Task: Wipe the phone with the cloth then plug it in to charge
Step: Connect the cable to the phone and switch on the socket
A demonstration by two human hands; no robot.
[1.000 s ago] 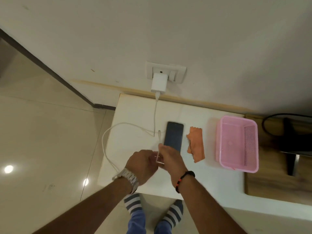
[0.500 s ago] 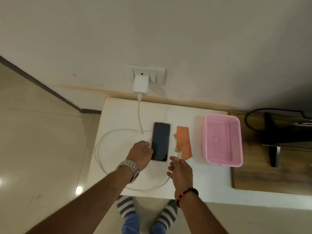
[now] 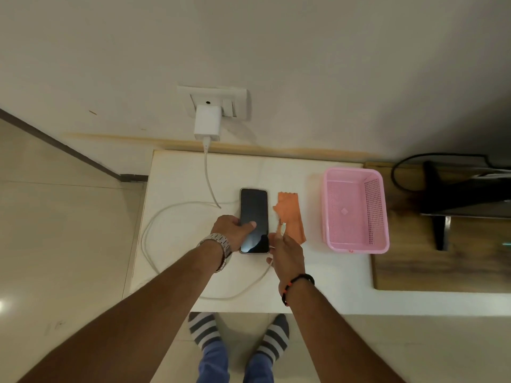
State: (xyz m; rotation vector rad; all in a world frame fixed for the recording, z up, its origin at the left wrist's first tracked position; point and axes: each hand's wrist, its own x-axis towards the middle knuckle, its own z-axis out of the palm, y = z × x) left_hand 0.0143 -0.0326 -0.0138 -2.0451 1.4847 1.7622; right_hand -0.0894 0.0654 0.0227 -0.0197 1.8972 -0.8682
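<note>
1. Phone (image 3: 254, 219) lies flat and screen-up, its screen dark, near the middle of the white counter (image 3: 331, 272), long side running near to far.
2. Left hand (image 3: 233, 229), a metal watch (image 3: 219, 246) on its wrist, takes the phone from the left edge; the thumb lies across the lower screen while the fingers curl round the side, a closed grip on the phone.
3. Right hand (image 3: 286, 251), a black-and-red band (image 3: 297, 283) on its wrist, pinches the free end of the white cable (image 3: 149, 230); the connector (image 3: 282, 227) points away from the person, just right of the phone's near corner and over the cloth's left edge. Whether it touches either cannot be told.
4. Orange cloth (image 3: 290, 214) lies flat on the counter just beside the phone, to its right.
5. The cable runs from a white charger (image 3: 206, 123) seated in the wall socket (image 3: 237, 103), drops to the counter, loops wide past the left edge and returns along the near side to the right hand.
6. A pink basket (image 3: 356, 247) stands to the right of the cloth, apart from it.
7. Farther right, a dark object with a black cord sits on a wooden surface (image 3: 442, 266).
8. Striped socks (image 3: 206, 330) show on the floor below the counter's near edge.
</note>
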